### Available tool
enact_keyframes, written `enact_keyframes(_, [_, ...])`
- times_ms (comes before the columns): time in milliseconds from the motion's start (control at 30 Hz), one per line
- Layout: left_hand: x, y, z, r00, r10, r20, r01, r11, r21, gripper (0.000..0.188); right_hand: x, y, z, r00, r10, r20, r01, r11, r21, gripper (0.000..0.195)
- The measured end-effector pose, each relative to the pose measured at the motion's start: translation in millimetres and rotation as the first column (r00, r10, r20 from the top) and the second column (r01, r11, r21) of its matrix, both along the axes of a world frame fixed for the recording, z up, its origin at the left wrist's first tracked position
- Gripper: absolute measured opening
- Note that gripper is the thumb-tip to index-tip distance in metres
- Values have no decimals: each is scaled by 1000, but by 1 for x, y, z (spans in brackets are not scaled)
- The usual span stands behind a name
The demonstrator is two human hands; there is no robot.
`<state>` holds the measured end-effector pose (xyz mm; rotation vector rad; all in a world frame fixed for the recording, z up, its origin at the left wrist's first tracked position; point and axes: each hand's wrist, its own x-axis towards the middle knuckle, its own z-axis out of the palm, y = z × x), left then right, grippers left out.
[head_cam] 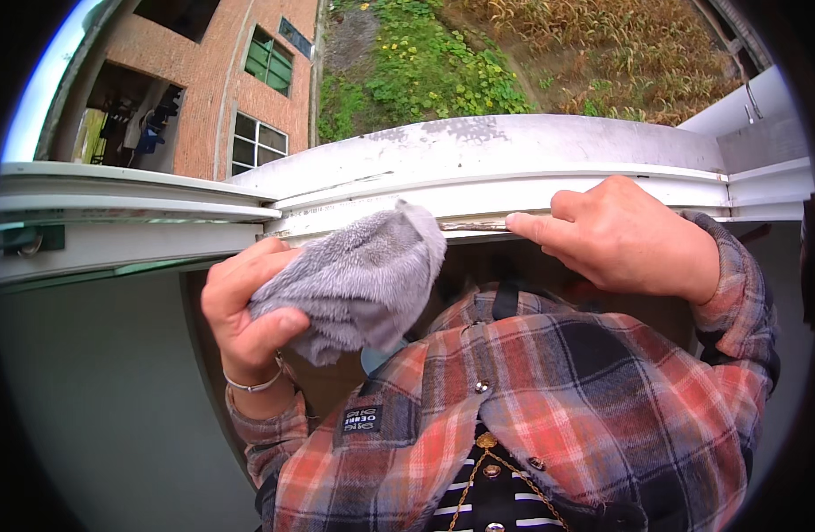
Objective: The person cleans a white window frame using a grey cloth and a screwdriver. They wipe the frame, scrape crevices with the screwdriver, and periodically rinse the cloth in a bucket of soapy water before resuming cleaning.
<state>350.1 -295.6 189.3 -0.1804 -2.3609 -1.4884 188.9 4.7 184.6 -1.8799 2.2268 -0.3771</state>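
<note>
A grey plush cloth [361, 272] is bunched in my left hand [248, 299], pinched between thumb and fingers. It hangs just in front of the white window frame's lower rail [354, 206] and covers part of it. My right hand [600, 239] is at the same rail, farther right, index finger extended and the other fingers curled. From that fingertip a thin brownish strip [474, 227] runs left to the cloth along the rail's inner edge. Whether it is a held stick or dirt in the track cannot be told. The right palm is hidden.
A sliding sash [115, 246] with a dark green latch [34, 239] stands at the left. Beyond the rail lies a stained outer ledge [474, 143], with a brick building [208, 86] and green plants [434, 66] outside. A light-blue object [381, 358] shows partly below the cloth.
</note>
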Motion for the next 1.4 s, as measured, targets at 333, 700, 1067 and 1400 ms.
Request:
enact_keyframes(333, [-40,-9,-31,866,24,499,45,991,-126,34,-6,27,-19,994,-100,49,96,992,80,16])
enact_keyframes(700, [-33,-22,-70,887,258,384,45,778,-627,35,-40,-6,0,996,90,-9,-75,875,478,20])
enact_keyframes(1067, [-19,-31,-116,962,250,-108,-257,701,-666,26,-9,-88,-50,970,159,184,-182,977,113,19])
enact_keyframes(1400, [-20,-32,-112,915,370,-159,-398,773,-494,24,-15,-115,-85,925,173,337,-135,982,-135,20])
